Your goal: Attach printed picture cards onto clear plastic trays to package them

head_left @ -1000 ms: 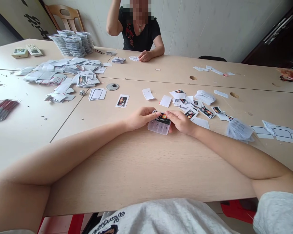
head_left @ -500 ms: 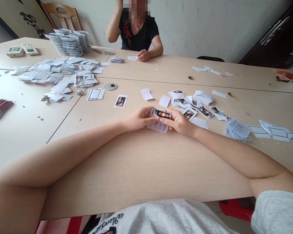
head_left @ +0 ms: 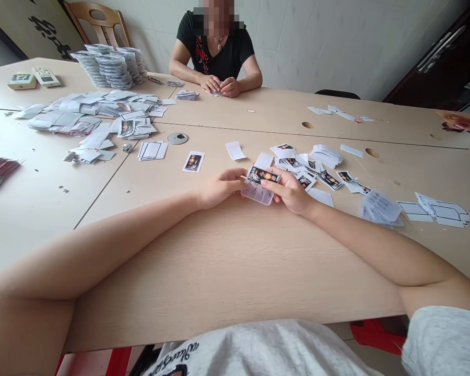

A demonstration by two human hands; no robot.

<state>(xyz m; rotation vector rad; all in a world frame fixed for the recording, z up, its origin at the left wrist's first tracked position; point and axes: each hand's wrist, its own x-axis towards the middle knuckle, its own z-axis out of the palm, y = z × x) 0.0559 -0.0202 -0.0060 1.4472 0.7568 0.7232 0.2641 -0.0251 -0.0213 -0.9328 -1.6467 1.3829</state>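
Observation:
Between my two hands is a small clear plastic box with compartments, a black printed label card across its upper part. My right hand grips the box's right side, its thumb lying over the label and its fingers beneath. At the left edge, my left hand pinches the box between thumb and fingers; those fingertips are partly hidden behind it. Just beyond my right hand lies a loose heap of black printed label cards and white slips. A single printed card lies apart, beyond my left hand.
Clear plastic boxes and black-bordered cards lie to the right. A large pile of white packets spreads at the left, with stacked packets behind. Opposite sits a person in a black top, both hands on small cards.
The box has turned slightly and shifted a little right and away from me. My left thumb has slid off its front to the left edge. The person opposite has lowered a raised hand to the cards.

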